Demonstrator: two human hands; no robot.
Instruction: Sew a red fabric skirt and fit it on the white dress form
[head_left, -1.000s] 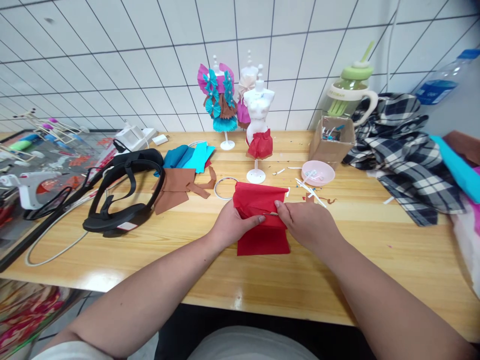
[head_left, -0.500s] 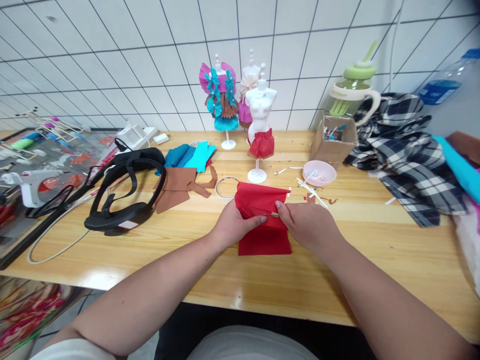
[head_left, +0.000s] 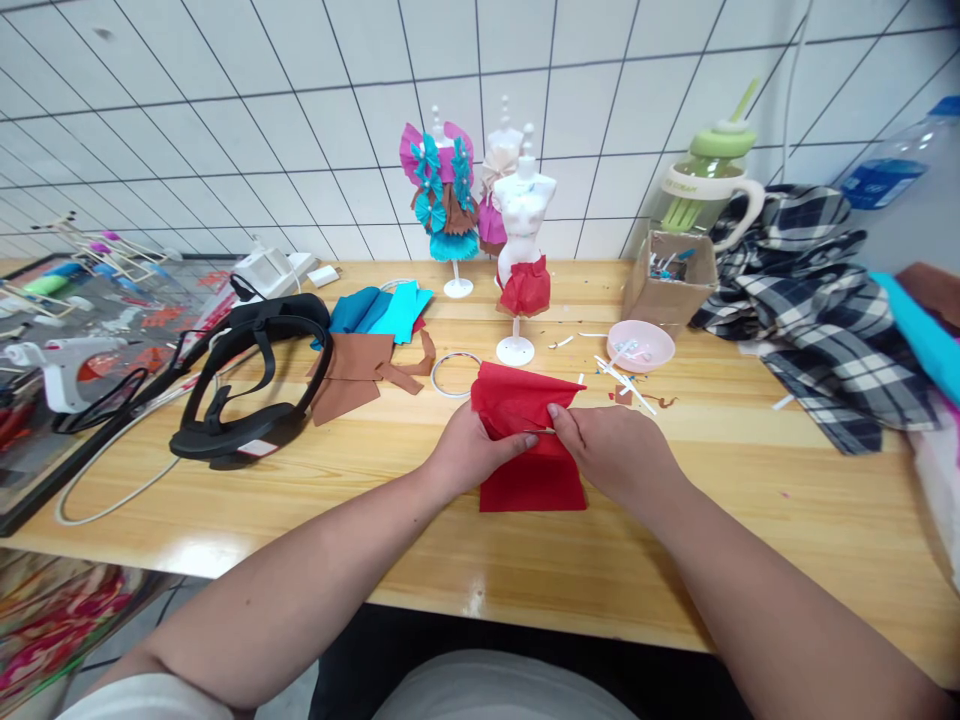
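A piece of red crepe-like paper [head_left: 517, 395] is raised off the table between my hands. My left hand [head_left: 469, 445] grips its left side, thumb in front and the other fingers behind. My right hand [head_left: 611, 445] is closed at the right side around what look like small scissors [head_left: 541, 431]; only a thin metal part shows against the paper, and the handles are hidden in the hand. Below, another flat red sheet [head_left: 532, 485] shows. Just behind stands a white mini dress form [head_left: 525, 210] with a red gathered skirt [head_left: 525, 287].
Two dressed forms, one in a turquoise-and-brown outfit [head_left: 450, 205], stand by the tiled wall. Brown sheets [head_left: 349, 375], a white ring [head_left: 435, 375] and a black headset [head_left: 247, 425] lie left. A pink bowl [head_left: 641, 345], cardboard box [head_left: 671, 280] and plaid cloth [head_left: 795, 300] are right.
The red paper's right side has shifted and its lower right corner looks folded back more. Both hands stay in nearly the same place.
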